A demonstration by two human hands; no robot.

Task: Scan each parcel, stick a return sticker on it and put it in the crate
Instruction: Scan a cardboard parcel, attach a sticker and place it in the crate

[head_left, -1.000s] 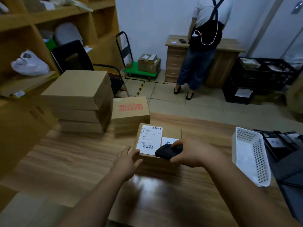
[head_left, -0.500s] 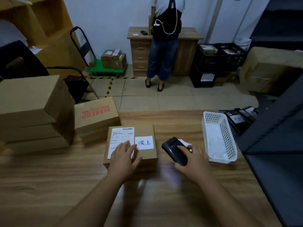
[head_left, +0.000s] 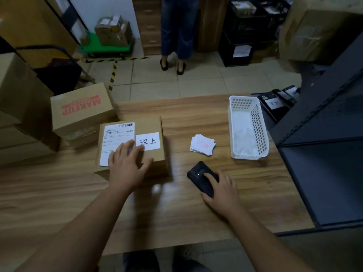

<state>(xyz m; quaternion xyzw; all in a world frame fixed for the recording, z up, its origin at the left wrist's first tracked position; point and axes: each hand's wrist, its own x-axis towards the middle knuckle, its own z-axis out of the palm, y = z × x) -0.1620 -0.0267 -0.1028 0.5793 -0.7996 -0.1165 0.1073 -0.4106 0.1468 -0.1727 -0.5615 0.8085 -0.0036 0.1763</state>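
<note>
The scanner (head_left: 201, 178) has come down from above the parcel (head_left: 131, 147) to the near right of it, low over or on the tabletop (head_left: 176, 213); which, I cannot tell. The right hand (head_left: 221, 190) keeps its grip clamped round the scanner. The left hand (head_left: 126, 165) stays flat, fingers apart, pressing the parcel's shipping label (head_left: 115, 142), fingertips touching the white handwritten sticker (head_left: 148, 141). A stack of return stickers (head_left: 202, 144), earlier hidden, lies between parcel and white basket (head_left: 246, 128). The MAKEUP box (head_left: 81, 109) sits far left.
</note>
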